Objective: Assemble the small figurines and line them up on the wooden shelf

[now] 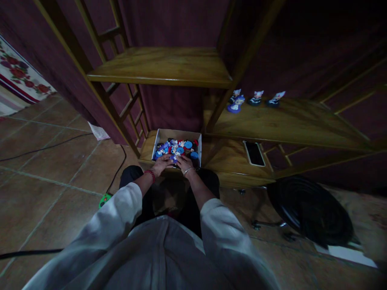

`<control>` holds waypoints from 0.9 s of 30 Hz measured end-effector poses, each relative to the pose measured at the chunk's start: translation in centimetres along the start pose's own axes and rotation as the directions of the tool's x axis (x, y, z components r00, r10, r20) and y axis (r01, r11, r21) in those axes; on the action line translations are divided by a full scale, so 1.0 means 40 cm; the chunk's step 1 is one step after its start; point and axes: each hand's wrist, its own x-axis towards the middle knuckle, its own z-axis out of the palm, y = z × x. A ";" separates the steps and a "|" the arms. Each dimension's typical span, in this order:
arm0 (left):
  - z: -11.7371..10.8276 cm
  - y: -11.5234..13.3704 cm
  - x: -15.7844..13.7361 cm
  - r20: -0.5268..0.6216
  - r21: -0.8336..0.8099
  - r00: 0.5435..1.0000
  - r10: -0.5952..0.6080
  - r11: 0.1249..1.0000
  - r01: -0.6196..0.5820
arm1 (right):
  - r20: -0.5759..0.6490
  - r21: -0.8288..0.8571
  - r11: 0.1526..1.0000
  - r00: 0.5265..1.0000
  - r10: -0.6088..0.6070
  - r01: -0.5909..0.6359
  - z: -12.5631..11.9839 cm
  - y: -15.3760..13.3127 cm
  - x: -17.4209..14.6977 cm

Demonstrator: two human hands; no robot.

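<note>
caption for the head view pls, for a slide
Left hand and right hand hold a purple-and-white figurine at an open box of figurines.

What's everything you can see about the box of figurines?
The box is open-topped and rectangular, apparently cardboard, with pale edges and a brownish inner back wall. Crowded with colourful figurines, it stands on the low wooden shelf. The left hand and right hand are at its near side; whether they touch it is unclear.
</note>
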 end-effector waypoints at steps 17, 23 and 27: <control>-0.006 0.010 0.016 0.053 -0.101 0.997 -0.050 0.993 0.055 | 0.050 -0.113 0.992 0.998 -0.048 0.053 -0.014 0.020 0.023; 0.000 0.003 0.015 0.003 -0.190 0.998 -0.056 0.980 0.055 | 0.077 -0.160 0.986 0.996 -0.039 0.051 -0.022 0.027 0.034; 0.004 0.010 0.012 0.002 -0.233 0.998 -0.069 0.970 0.068 | 0.092 -0.230 0.964 0.989 -0.116 0.135 -0.026 0.030 0.044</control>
